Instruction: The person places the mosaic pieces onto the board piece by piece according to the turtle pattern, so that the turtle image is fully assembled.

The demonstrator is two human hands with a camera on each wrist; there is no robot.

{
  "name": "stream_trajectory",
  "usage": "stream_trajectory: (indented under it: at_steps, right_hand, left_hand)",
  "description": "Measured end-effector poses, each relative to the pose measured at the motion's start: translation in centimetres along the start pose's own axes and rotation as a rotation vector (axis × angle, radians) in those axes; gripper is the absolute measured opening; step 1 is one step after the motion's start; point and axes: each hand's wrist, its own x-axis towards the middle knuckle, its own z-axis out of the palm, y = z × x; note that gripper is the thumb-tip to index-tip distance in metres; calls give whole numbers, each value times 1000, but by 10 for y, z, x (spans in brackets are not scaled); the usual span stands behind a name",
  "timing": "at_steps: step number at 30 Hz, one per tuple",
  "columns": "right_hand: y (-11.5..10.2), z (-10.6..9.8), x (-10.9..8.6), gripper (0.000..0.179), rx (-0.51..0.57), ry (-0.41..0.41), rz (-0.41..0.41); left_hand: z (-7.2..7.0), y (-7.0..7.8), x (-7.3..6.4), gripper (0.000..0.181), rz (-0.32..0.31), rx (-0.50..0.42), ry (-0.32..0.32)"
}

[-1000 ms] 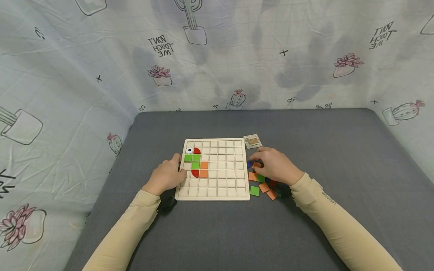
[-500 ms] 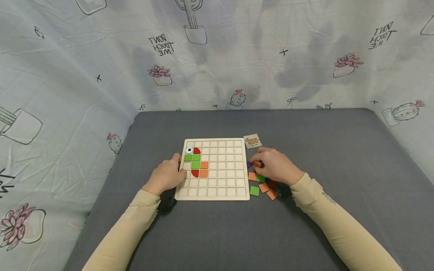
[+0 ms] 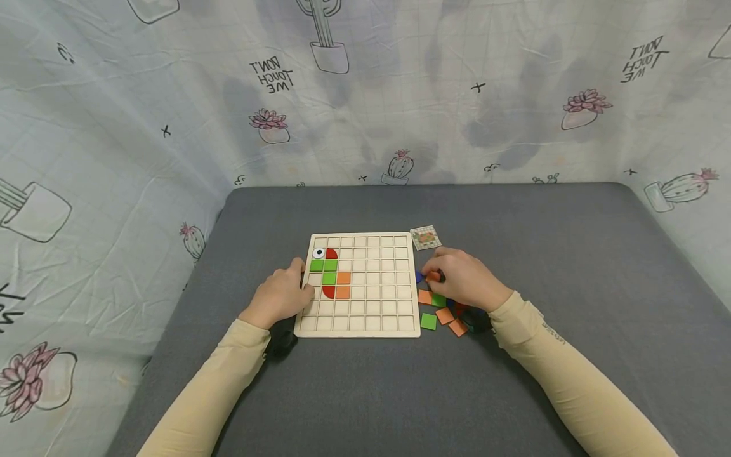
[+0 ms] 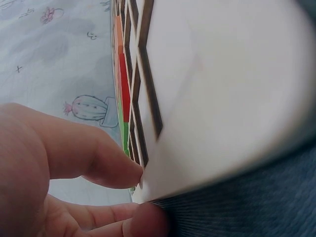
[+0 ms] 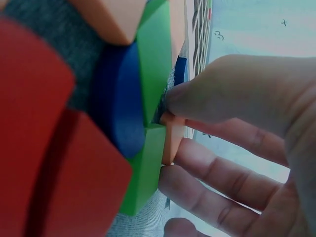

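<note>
A pale wooden grid board [image 3: 377, 308] lies in the middle of the head view. My left hand [image 3: 282, 295] holds its left edge, the thumb [image 4: 113, 163] on the rim in the left wrist view and the other fingers at the edge. Coloured pieces fill some cells: a white eye tile [image 3: 318, 253], red quarter-rounds [image 3: 331, 254], green squares [image 3: 329, 278] and orange squares [image 3: 343, 292]. Right of the board, my right hand [image 3: 465, 279] pinches an orange square tile [image 5: 173, 136] between thumb and fingertips, low among the loose pieces.
Loose tiles lie beside the board's right edge: a green square [image 3: 428, 322], orange squares [image 3: 458, 327], a blue piece [image 5: 121, 98] and red pieces [image 5: 89, 173]. A small picture card [image 3: 426, 238] lies near the board's top right corner. Grey cloth [image 3: 365, 393] covers the table; a printed curtain [image 3: 365, 95] hangs behind.
The orange tile at my right fingertips has shifted and turned slightly. Both hands and the board have stayed almost still.
</note>
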Motion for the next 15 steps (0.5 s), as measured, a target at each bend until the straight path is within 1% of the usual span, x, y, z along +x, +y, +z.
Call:
stream_trajectory:
  at_steps: [9, 15]
  right_hand:
    - [-3, 1, 1, 11, 6, 56, -45]
    - [-9, 3, 5, 11, -7, 85, -99]
  left_hand:
    - [0, 1, 0, 50, -6, 1, -1]
    - [-1, 1, -1, 49, -11, -3, -5]
